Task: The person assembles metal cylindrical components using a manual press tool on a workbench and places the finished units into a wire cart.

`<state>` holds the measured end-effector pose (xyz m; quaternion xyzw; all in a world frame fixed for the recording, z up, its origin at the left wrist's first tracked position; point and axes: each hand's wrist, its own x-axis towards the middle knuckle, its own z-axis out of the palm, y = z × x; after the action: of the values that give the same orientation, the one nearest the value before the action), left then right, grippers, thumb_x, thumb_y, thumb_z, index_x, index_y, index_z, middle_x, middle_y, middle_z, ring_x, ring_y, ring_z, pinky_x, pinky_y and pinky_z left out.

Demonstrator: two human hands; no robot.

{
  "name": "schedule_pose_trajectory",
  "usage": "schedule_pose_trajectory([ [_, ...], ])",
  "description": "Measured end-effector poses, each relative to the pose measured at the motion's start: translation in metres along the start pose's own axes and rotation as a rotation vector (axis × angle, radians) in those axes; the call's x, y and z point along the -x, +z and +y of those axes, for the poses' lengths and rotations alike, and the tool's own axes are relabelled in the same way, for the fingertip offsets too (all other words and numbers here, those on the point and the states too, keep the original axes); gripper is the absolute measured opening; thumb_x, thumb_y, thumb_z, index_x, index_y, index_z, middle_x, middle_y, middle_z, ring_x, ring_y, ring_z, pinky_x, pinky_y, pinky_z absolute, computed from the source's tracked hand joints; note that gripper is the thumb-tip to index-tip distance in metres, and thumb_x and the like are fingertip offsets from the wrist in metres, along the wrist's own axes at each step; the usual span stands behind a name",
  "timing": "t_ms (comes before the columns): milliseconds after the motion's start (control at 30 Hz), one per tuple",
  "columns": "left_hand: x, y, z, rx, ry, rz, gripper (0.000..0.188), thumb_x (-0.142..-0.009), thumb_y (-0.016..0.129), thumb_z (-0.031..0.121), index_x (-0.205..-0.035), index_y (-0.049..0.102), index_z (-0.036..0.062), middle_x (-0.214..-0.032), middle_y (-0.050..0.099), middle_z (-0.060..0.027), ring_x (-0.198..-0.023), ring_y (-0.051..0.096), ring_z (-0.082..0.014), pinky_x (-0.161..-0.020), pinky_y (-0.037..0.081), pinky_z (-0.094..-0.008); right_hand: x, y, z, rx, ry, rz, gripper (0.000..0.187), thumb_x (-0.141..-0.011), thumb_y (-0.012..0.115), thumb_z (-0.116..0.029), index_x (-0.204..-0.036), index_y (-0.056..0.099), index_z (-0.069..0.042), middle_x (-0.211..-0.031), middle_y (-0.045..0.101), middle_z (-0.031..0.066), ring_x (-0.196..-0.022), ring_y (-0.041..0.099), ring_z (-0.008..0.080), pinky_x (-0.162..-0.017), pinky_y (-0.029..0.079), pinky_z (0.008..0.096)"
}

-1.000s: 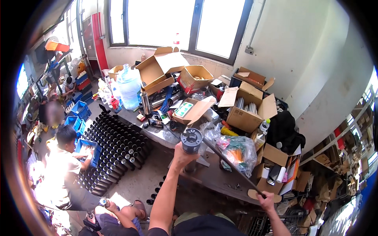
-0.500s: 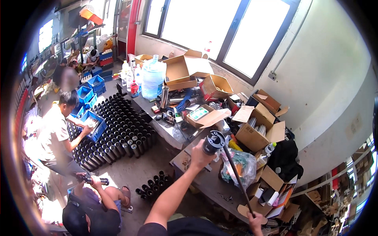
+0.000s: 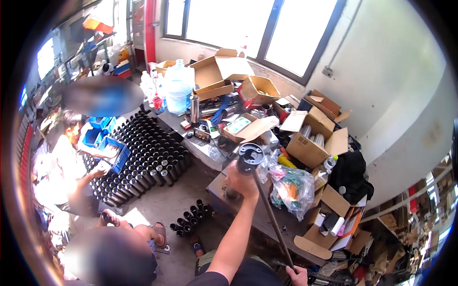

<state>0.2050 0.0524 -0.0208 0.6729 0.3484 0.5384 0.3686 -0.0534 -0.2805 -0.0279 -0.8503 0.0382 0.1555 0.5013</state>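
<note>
Over the bench in front of me, my left hand (image 3: pixel 241 180) is wrapped round a black cylinder (image 3: pixel 248 167). Its round top end is turned up and shows a silver-grey face with small holes. Low in the view, my right hand (image 3: pixel 297 275) grips the near end of a long dark bar (image 3: pixel 273 219). That bar slants up to the cylinder, where its far end meets the side of the cylinder near my left fingers. How the two join there cannot be made out. My left hand hides the cylinder's lower part.
The bench (image 3: pixel 253 224) carries a clear plastic bag (image 3: pixel 293 190), open cardboard boxes (image 3: pixel 310 140) and a large water bottle (image 3: pixel 177 88). Many black tubes (image 3: pixel 148 152) stand on the floor to the left. A co-worker (image 3: pixel 67 162) is beside blue crates (image 3: pixel 114 155); another person (image 3: pixel 112 257) sits nearer.
The curved hook head seen over the cylinder's top is no longer visible there; the round end face shows instead. My right hand and the bar have shifted slightly left and down.
</note>
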Motion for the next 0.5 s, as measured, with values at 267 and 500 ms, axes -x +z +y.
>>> schedule_pose_trajectory([
  [267,-0.023,-0.006,-0.01,0.019,-0.066,-0.086,0.043,-0.077,0.076,0.028,-0.113,0.06,0.0098,-0.099,0.066,-0.0099,-0.099,0.063,-0.0326,-0.084,0.04,-0.0451,-0.004,0.03,-0.144,0.075,-0.519,-0.321,0.068,-0.09,0.073,-0.015,-0.146,0.037,-0.011,-0.136,0.042,0.015,-0.113,0.047,0.0248,-0.093,0.041,0.0401],
  [500,-0.065,-0.032,-0.046,0.33,-0.088,-0.662,0.047,-0.065,0.083,0.025,-0.102,0.059,0.0084,-0.084,0.067,-0.013,-0.085,0.067,-0.0376,-0.075,0.049,-0.0495,-0.052,0.164,-0.309,0.849,-1.713,-0.415,0.02,-0.068,0.078,-0.031,-0.07,0.062,-0.019,-0.063,0.041,-0.0024,-0.057,0.048,0.0138,-0.051,0.033,0.0294],
])
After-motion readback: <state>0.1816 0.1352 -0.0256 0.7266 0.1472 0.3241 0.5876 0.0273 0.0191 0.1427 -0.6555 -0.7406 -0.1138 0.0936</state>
